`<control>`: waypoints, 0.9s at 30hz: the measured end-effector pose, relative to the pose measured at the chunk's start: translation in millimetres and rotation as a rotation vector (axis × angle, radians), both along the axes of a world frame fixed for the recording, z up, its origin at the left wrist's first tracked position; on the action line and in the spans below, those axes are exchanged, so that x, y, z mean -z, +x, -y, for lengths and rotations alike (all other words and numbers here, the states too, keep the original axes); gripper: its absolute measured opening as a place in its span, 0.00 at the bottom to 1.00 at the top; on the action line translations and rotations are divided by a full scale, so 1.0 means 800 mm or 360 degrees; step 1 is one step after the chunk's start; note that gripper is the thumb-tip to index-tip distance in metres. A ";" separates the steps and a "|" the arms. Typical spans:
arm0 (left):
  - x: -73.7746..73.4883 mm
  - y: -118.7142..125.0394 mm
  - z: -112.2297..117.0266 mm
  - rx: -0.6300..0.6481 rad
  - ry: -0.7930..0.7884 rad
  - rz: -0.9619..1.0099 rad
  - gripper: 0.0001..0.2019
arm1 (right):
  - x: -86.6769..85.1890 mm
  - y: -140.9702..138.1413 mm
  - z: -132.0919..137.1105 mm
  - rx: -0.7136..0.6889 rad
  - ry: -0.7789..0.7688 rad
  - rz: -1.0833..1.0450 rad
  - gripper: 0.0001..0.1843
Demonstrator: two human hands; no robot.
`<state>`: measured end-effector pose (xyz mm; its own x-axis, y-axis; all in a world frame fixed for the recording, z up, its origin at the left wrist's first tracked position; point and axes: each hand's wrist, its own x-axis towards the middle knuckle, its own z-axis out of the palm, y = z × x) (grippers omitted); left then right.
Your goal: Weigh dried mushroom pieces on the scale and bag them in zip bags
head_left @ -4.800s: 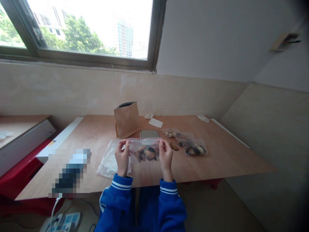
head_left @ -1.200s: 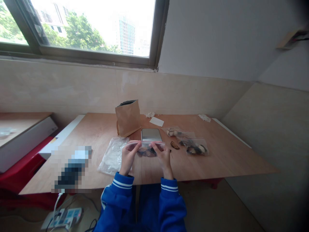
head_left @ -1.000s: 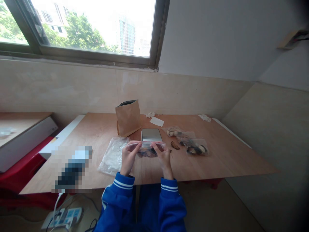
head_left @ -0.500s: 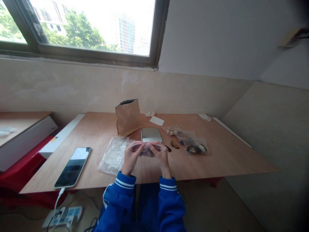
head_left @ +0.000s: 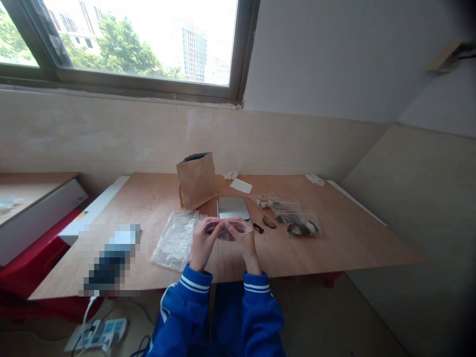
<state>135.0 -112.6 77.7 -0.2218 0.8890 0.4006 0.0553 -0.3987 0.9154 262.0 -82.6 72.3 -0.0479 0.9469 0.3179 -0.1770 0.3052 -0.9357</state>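
Observation:
Between my two hands is a clear plastic bag (head_left: 227,237) with dark pieces showing through it. My left hand (head_left: 204,241) pinches the mouth of the bag on its left side, thumb toward the middle. On the other side my right hand (head_left: 244,238) grips the same rim, its thumb close to the left one. The bag's mouth looks spread at both ends. Just behind the hands lies a flat scale with a silver top (head_left: 233,207). Two dark dried slices, a larger brown one (head_left: 269,222) and a small black one (head_left: 258,228), rest right of my right hand.
Left of my hands lie flat clear plastic bags (head_left: 174,240). A brown paper pouch (head_left: 196,181) stands open behind them. Several filled zip bags (head_left: 303,224) lie on the right. A white card (head_left: 241,186) is at the back, and a pixelated phone (head_left: 111,258) with a cable at front left.
My thumbs have come closer together at the middle of the bag's rim, and my right hand has shifted slightly left. The small black slice is now more exposed.

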 end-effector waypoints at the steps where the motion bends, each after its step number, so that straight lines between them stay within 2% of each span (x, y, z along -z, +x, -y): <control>1: 0.000 0.001 0.000 -0.0021 0.0006 -0.0013 0.09 | 0.000 -0.002 0.001 0.0021 0.0005 -0.0001 0.11; 8: 0.001 0.011 0.000 -0.0218 -0.0014 0.0040 0.09 | -0.001 -0.019 0.003 0.0138 0.0043 -0.0013 0.09; 11: -0.004 0.009 -0.001 -0.0234 -0.0048 0.0073 0.11 | 0.001 -0.019 0.001 0.0150 0.0052 -0.0031 0.10; 14: -0.008 0.005 -0.001 -0.0191 -0.0138 0.0149 0.14 | 0.004 -0.014 -0.002 0.0288 0.0027 -0.0059 0.12; 18: -0.010 0.005 0.000 -0.0231 -0.0234 0.0251 0.17 | 0.005 -0.011 -0.002 0.0476 0.0019 -0.0071 0.14; 22: -0.003 0.002 -0.002 -0.0251 -0.0251 0.0313 0.19 | 0.002 -0.010 -0.001 0.0355 0.0020 -0.0002 0.17; 27: 0.013 -0.006 -0.008 -0.0329 -0.0295 0.0461 0.23 | 0.003 -0.003 -0.003 0.0268 -0.0073 0.0045 0.30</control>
